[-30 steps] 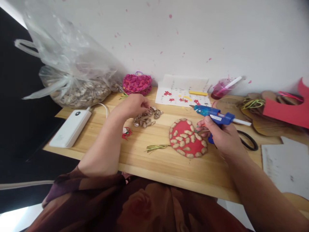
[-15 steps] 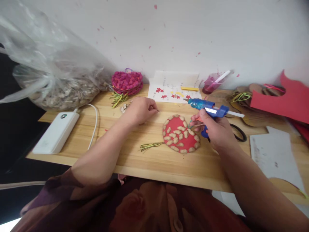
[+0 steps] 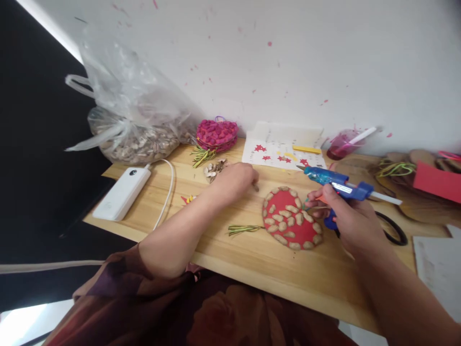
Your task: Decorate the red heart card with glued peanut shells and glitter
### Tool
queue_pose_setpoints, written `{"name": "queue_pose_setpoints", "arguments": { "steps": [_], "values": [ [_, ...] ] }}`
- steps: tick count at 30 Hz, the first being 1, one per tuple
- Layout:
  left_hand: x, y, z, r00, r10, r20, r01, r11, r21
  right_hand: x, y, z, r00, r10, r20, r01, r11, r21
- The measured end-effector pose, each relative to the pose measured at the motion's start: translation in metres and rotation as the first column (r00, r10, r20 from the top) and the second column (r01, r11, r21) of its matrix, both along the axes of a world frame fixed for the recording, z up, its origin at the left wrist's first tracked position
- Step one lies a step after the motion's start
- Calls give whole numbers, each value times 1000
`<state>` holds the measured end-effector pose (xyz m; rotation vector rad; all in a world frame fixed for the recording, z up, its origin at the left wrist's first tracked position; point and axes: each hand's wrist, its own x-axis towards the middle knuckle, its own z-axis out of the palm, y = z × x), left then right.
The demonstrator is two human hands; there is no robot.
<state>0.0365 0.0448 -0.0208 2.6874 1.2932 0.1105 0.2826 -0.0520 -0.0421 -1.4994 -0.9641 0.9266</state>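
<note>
In my right hand (image 3: 351, 216) is a blue hot glue gun (image 3: 324, 178), its nozzle pointing left and a white glue stick out of its back. My fingers there also touch a thin cord at the edge of a round red disc (image 3: 306, 236). Peanut shells (image 3: 293, 209) line the disc's rim and form a cluster inside it; a green-yellow tassel (image 3: 245, 229) sticks out to its left. Up and left of the disc, my left hand (image 3: 239, 180) is closed, with a small brown peanut shell (image 3: 255, 187) at its fingertips. Its other fingers are partly hidden.
Loose shells (image 3: 213, 169) lie behind my left wrist. A clear bag of shells (image 3: 140, 142), a white power bank (image 3: 121, 194), a pink tasselled ornament (image 3: 217, 134), paper with red stars (image 3: 252, 151) and a cup of red liquid (image 3: 338, 144) stand around. Black tape (image 3: 396, 230) lies right.
The view has swung left, so things sit further right. My left hand has come off the loose shells slightly, and a shell now shows at its fingertips. The right hand keeps the glue gun.
</note>
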Motion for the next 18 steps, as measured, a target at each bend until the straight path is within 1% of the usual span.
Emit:
{"name": "queue_pose_setpoints", "arguments": {
  "steps": [2, 4, 7, 8, 9, 10, 12, 15, 16, 18],
  "values": [
    [-6, 1, 7, 1000, 10, 15, -10, 1000, -29, 0, 0, 0, 1000, 5, 4, -5, 1000, -13],
    [-14, 4, 14, 995, 80, 63, -77, 996, -46, 0, -1, 0, 1000, 11, 2, -11, 1000, -18],
    [-25, 8, 24, 959, 229, 169, -226, 973, -35, 0, 0, -2, 1000, 14, -11, -14, 1000, -10],
    [-27, 9, 26, 949, 247, 198, -244, 969, -37, 1, 0, -2, 1000, 15, -14, -15, 1000, -7],
    [-28, 9, 26, 946, 241, 217, -236, 971, -45, 1, 0, -3, 1000, 13, -16, -13, 1000, -7],
    [-26, 8, 26, 952, 209, 222, -200, 978, -62, 1, 1, -3, 1000, 13, -19, -13, 1000, -9],
    [-21, 4, 23, 974, 95, 204, -75, 992, -104, 1, 1, -3, 1000, 9, -18, -9, 1000, -7],
    [-9, -1, 17, 985, -80, 150, 98, 989, -115, 0, 1, -1, 1000, 15, 6, -15, 1000, -20],
    [-7, -2, 15, 985, -113, 131, 129, 984, -119, 0, 1, 0, 1000, 19, 13, -19, 1000, -23],
    [-3, -2, 11, 985, -135, 105, 149, 978, -145, 0, 2, 1, 1000, 28, 7, -28, 999, -17]
  ]
}}
